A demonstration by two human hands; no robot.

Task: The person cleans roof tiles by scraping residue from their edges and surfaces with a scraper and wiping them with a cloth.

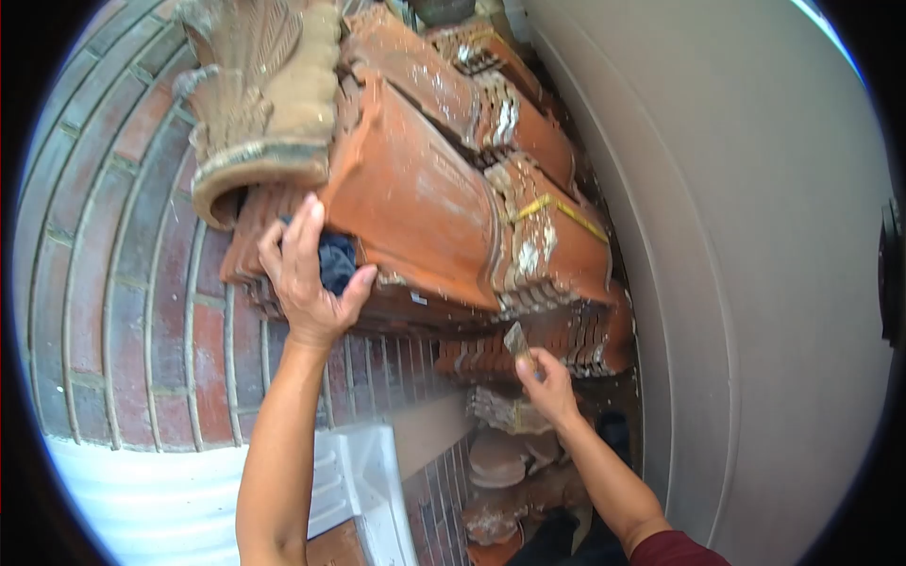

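Observation:
My left hand (307, 274) is curved at the near end of stacked clay roof tiles (415, 189). Its fingertips and thumb reach the edge of the top tile. A dark blue cloth (337, 262) shows between thumb and forefinger, partly covered by the hand, which appears to hold it against the tile. In my right hand (547, 385) is a small scraper (515, 341), its handle wrapped by the fingers and its flat blade pointing up toward the stack. The blade is apart from the tiles. Whitish patches mark the tile edges.
An ornate clay piece (269, 94) rests on the stack's left side. A yellow strap (566, 215) crosses the tiles. Brick wall (142, 302) stands left, a smooth grey panel (755, 236) right. A white plastic item (382, 472) and broken clay pieces (500, 457) lie below.

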